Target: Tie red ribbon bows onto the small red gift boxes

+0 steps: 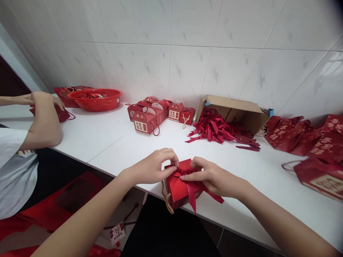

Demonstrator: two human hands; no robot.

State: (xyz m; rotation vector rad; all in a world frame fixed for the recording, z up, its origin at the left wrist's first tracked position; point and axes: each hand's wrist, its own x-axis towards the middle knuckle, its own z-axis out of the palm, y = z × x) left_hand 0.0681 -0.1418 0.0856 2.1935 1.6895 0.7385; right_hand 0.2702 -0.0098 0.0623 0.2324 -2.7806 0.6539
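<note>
A red gift box (178, 191) rests at the table's front edge, with a twisted tan rope handle (167, 201) hanging at its left side. Dark red ribbon (192, 196) lies across its top, knotted or looped near the middle, its two tails falling over the front and right. My left hand (158, 166) pinches the ribbon at the left of the knot, thumb and forefinger together. From the right, my right hand (211, 176) holds the ribbon close to the knot, thumb and fingers closed on it. Fingertips partly hide the knot.
Several finished red boxes (144, 123) stand near the wall. Ribbons (214, 126) spill from a cardboard box (233, 103). Red bags (292, 137) are at the right, a red basin (96, 100) at the back left. A person's arm (44, 117) works over a red bag at the left.
</note>
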